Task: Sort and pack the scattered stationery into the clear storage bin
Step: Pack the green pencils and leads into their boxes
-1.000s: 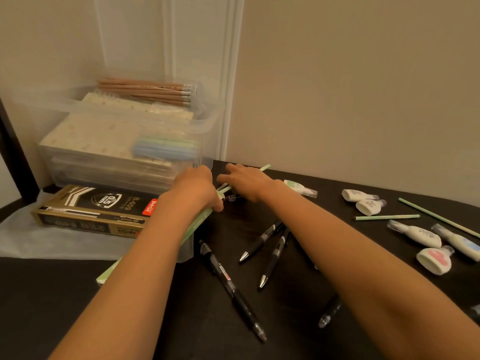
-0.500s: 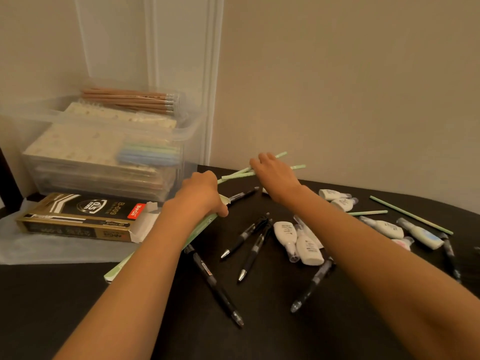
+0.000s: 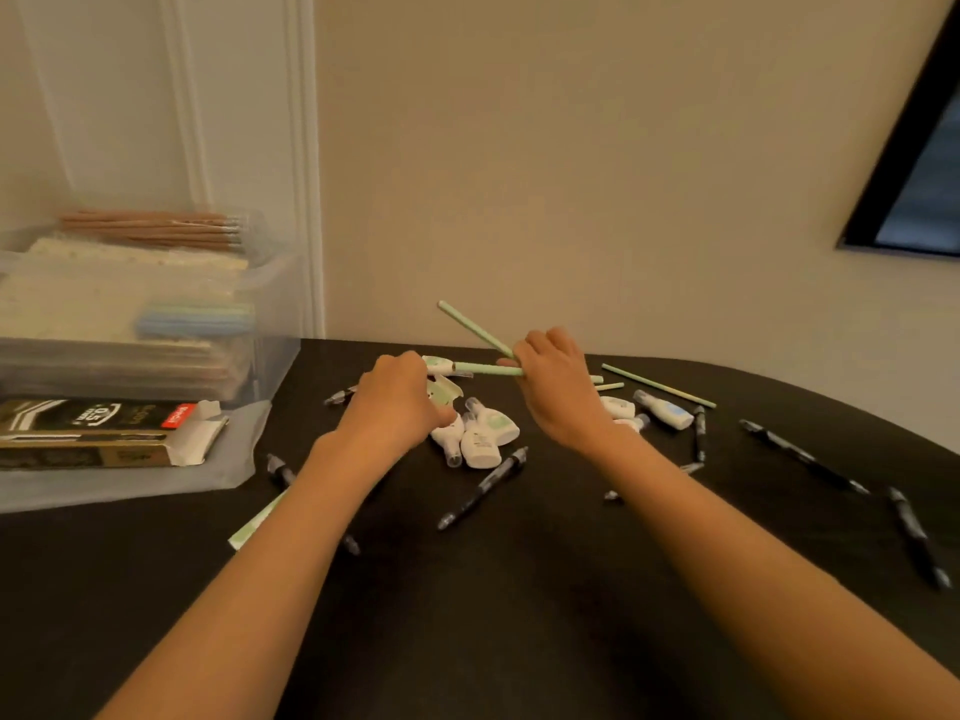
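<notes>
My right hand (image 3: pixel 553 392) is closed on two pale green pencils (image 3: pixel 474 330), held just above the black table; their ends fan out to the left. My left hand (image 3: pixel 397 405) grips a long green pencil box (image 3: pixel 254 524) that runs under my forearm, its open flap showing by my fingers. The clear storage bin (image 3: pixel 272 324) stands at the left against the wall, holding notebooks, pastel pencils and a pack of brown pencils (image 3: pixel 156 230). Several white correction tapes (image 3: pixel 483 436) lie between my hands. Black pens (image 3: pixel 483 485) are scattered over the table.
A black-and-gold pen box (image 3: pixel 98 431) with an open end lies on the bin's clear lid (image 3: pixel 239 459) in front of the bin. More green pencils (image 3: pixel 657 385), correction tapes (image 3: pixel 665 409) and pens (image 3: pixel 802 454) lie to the right. The table's curved edge runs at the right.
My right hand has lifted the green pencils and moved right with them. My left hand with the green box moved right, away from the bin. The view swung right.
</notes>
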A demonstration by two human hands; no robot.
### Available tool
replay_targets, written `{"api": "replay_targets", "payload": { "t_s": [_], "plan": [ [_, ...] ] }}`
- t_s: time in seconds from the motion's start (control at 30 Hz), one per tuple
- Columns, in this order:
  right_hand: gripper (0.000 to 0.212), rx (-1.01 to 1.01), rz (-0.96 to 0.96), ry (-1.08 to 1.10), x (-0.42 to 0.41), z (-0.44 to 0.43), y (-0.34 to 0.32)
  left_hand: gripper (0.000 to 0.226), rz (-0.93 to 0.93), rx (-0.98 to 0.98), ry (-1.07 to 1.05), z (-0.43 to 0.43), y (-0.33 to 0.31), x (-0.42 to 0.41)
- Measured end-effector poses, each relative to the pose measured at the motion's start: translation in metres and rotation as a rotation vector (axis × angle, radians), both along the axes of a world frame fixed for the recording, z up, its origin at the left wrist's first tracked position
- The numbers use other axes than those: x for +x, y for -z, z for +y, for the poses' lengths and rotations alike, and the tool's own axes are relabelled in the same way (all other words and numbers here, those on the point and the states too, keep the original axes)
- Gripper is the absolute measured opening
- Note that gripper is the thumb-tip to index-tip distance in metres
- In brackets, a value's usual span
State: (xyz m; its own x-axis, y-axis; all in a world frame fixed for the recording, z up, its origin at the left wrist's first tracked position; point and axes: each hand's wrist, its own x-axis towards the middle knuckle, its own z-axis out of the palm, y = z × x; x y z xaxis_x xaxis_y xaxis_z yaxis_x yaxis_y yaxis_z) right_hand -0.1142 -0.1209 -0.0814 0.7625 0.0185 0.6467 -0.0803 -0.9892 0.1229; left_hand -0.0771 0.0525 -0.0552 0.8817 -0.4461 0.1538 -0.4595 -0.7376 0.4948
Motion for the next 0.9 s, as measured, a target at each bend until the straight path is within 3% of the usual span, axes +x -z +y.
{"api": "replay_targets", "payload": {
  "t_s": [0.07,0.2,0.3,0.4,0.47,0.6,0.7,0.8,0.9],
  "plan": [
    [0.018,0.246,0.023,-0.048,-0.016,0.003,-0.001,0.035,-0.031,-0.017,-0.008,-0.004,0.003,-0.012],
    [0.018,1.104,-0.15,-0.222,-0.039,0.017,-0.009,0.043,-0.09,-0.022,-0.012,-0.012,0.01,-0.027],
    [0.028,1.358,-0.182,-0.238,-0.049,0.017,0.002,0.042,-0.101,-0.003,0.017,-0.019,0.018,-0.038],
    [0.048,1.349,-0.139,-0.169,-0.056,0.015,0.022,0.043,-0.137,-0.002,0.04,-0.027,0.024,-0.046],
    [0.049,1.348,-0.096,-0.178,-0.061,0.016,0.033,0.045,-0.172,0.001,0.036,-0.028,0.025,-0.047],
    [0.033,1.367,0.048,-0.241,-0.067,0.013,0.043,0.047,-0.171,0.01,0.048,-0.026,0.029,-0.045],
    [0.02,1.435,0.053,-0.323,-0.07,0.007,0.037,0.048,-0.129,0.005,0.07,-0.021,0.03,-0.044],
    [0.024,1.044,0.037,-0.117,-0.07,-0.004,0.03,0.047,-0.066,-0.037,0.114,-0.015,0.029,-0.041],
    [0.046,0.617,0.179,0.12,-0.073,-0.012,0.03,0.049,0.0,-0.073,0.204,-0.008,0.026,-0.04]
  ]
}}
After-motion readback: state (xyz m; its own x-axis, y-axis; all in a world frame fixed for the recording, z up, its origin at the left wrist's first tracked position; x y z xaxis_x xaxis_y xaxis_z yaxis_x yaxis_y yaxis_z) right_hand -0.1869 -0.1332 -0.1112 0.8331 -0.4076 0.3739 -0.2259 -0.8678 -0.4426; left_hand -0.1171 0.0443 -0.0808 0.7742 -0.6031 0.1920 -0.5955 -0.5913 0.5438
